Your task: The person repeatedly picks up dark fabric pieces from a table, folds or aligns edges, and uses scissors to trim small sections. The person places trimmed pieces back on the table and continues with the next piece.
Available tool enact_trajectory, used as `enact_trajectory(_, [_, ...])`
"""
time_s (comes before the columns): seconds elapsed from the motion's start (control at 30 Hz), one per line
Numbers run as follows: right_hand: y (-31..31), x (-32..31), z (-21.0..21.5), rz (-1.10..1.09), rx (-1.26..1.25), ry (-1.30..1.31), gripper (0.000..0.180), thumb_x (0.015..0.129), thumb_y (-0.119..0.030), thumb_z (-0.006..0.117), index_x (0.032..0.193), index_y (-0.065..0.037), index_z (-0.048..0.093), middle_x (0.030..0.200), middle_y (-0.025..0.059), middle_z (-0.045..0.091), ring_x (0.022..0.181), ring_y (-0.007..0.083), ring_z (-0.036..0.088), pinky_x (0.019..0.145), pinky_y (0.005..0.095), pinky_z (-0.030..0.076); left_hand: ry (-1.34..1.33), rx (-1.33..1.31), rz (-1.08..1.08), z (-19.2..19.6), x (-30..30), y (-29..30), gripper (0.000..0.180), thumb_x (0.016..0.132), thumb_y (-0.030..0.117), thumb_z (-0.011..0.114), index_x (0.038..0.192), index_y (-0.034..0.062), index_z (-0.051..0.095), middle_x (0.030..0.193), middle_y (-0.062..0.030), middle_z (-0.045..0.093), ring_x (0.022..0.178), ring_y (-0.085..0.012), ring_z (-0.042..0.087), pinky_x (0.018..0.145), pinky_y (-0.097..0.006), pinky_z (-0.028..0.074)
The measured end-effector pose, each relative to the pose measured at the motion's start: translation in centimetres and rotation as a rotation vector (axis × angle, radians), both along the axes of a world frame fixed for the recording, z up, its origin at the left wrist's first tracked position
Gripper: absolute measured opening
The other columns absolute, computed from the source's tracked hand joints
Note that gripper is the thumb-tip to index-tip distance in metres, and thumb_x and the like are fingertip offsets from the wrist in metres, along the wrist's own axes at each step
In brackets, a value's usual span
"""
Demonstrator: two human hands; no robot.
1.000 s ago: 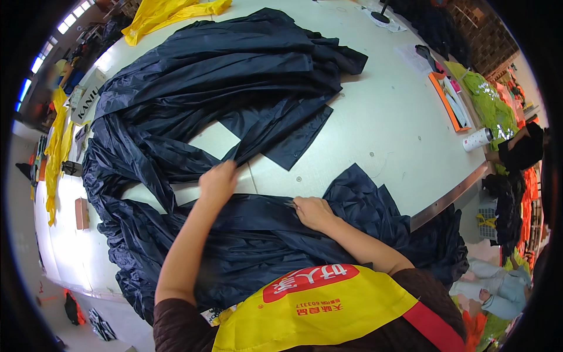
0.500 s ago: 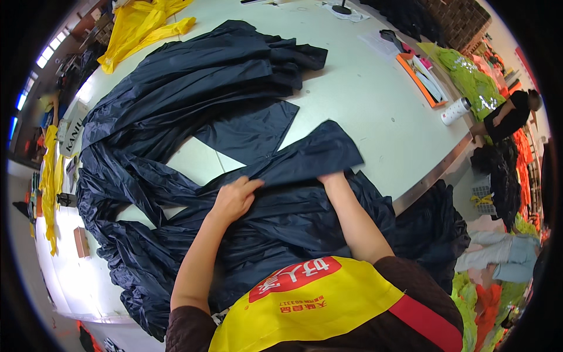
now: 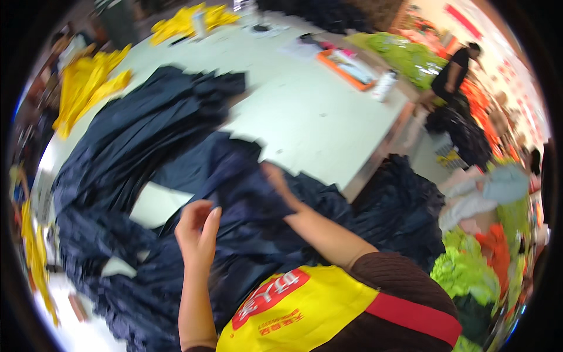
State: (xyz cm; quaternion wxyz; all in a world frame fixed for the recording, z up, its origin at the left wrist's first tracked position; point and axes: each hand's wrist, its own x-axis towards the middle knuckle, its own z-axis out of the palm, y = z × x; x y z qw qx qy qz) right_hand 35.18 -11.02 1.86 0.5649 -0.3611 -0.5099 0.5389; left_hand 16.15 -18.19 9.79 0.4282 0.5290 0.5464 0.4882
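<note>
A large heap of dark navy garments (image 3: 141, 117) in thin, slightly shiny cloth curves across the table and down its near side. My right hand (image 3: 275, 182) is at the right edge of a raised navy cloth panel (image 3: 243, 188), gripping it; the fingertips are partly behind the cloth and blurred. To the left, my left hand (image 3: 196, 232) hovers over the heap with its thumb up and apart from the bent fingers, nothing visible in it. Folds of the same cloth lie below both hands.
On the pale table (image 3: 305, 117) are an orange tray (image 3: 346, 69) and a white bottle (image 3: 384, 85). Yellow garments (image 3: 88, 88) lie at the far left. Dark cloth (image 3: 399, 205) hangs beyond the right edge. Another person (image 3: 454, 73) stands at the far right.
My left hand has come off the cloth and turned thumb up. My right hand has swung the panel up and leftward. The view has shifted, moving the table's contents leftward.
</note>
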Motion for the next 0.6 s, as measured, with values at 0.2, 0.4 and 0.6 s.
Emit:
enact_trajectory(0.2, [-4.5, -3.6, 3.4, 0.014, 0.326, -0.337, 0.019, 0.082, -0.011, 0.059, 0.094, 0.002, 0.054, 0.078, 0.0157, 0.06, 0.069, 0.0239, 0.06, 0.065, 0.0319, 0.046, 0.3, 0.199, 0.21, 4.8, 5.1, -1.0, 0.059, 0.073, 0.01, 0.071, 0.122, 0.004, 0.039, 0.092, -0.0094, 0.055, 0.08, -0.016, 0.055, 0.071, -0.027, 0.045])
enact_trajectory(0.4, [-6.9, -0.1, 2.6, 0.092, 0.216, -0.399, 0.015, 0.085, -0.007, 0.059, 0.098, 0.001, 0.057, 0.085, 0.0137, 0.063, 0.075, 0.0148, 0.06, 0.069, 0.0286, 0.047, -0.443, -0.061, 0.028, 0.3, -0.2, -1.7, 0.024, 0.087, 0.006, 0.057, 0.109, -0.0025, 0.055, 0.102, -0.0055, 0.057, 0.086, -0.0094, 0.054, 0.073, -0.02, 0.042])
enact_trajectory(0.6, [-7.0, 7.9, 2.5, 0.208, 0.574, -1.174, 0.02, 0.076, -0.011, 0.06, 0.096, -0.007, 0.063, 0.091, 0.0105, 0.065, 0.079, 0.0266, 0.063, 0.068, 0.0319, 0.053, 0.209, 0.453, 0.532, -1.0, -8.7, -5.0, 0.034, 0.097, 0.021, 0.042, 0.118, -0.0026, 0.052, 0.116, -0.0121, 0.053, 0.102, -0.019, 0.054, 0.092, -0.029, 0.041])
